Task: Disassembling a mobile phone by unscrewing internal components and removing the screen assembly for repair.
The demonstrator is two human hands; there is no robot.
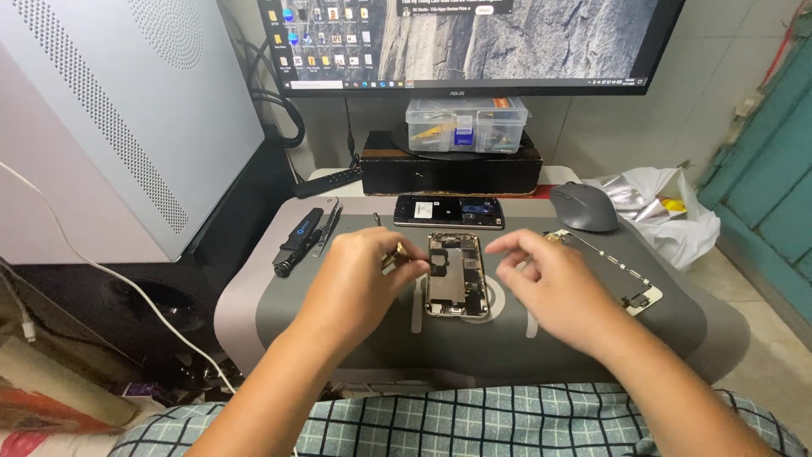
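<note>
Currently | left hand [359,271] pinched on small tool [396,252] | right hand [550,283] loose, empty | opened phone [457,275] between fingertips: light, rigid, likely fragile inside; grip metal edges

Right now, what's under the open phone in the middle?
The open phone lies on a grey work mat. A pale ring marking peeks out beside it; the mat directly beneath is covered.

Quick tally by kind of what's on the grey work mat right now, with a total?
Opened phones: 2, one under the hands, one at the mat's far edge
Hand tools at the left: 3, a black driver and what look like two tweezers
Computer mouse: 1
Loose flex strip: 1
Total: 7
</note>
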